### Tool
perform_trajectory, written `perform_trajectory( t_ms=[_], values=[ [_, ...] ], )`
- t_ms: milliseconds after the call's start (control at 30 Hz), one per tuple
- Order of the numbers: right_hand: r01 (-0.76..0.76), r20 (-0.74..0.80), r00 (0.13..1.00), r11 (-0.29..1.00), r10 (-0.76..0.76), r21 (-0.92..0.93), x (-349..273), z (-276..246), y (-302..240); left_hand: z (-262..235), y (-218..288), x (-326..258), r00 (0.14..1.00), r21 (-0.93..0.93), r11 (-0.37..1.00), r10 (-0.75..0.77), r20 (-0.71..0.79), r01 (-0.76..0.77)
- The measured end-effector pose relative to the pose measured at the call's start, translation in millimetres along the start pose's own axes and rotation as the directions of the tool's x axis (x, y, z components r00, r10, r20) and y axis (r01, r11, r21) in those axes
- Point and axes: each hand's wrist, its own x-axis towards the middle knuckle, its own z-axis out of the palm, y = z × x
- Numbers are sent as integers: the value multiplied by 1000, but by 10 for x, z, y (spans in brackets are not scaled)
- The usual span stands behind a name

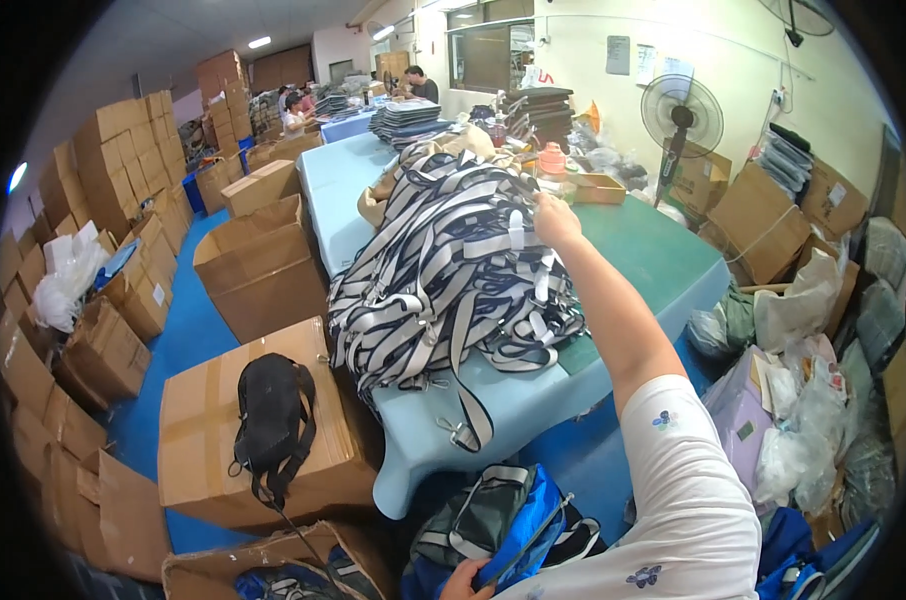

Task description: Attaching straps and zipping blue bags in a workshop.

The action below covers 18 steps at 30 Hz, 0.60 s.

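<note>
A large heap of white-and-navy webbing straps [453,260] with metal clips lies on the table in front of me. My right hand [555,220] reaches far forward to the heap's right edge, its fingers closed; what they grip is too small to make out. Low in the view, my left hand [465,582] is closed on the edge of a blue and dark grey bag [488,530]. This bag has light trim and sits against me below the table's front edge. One strap loop [473,420] hangs over that edge.
The table [653,235] has a light blue and green cover. A pink container [551,158] and a small tray [600,189] stand beyond my right hand. A carton [198,400] holds up a black pouch [273,410] at left. A fan [681,115] stands far right; people work at the back.
</note>
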Motion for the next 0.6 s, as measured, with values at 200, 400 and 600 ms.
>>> perform_trajectory(
  t_ms=[200,400,600],
  values=[
    [-163,14,987,986,163,36,632,333,149,-207,122,327,943,-208,922,-307,124,328],
    [-433,169,892,900,419,53,887,593,353,-243,-67,612,948,-104,955,-256,190,278],
    [-2,-229,973,993,-25,-116,891,342,453,-163,-285,642,976,194,981,-70,204,30]
  ],
)
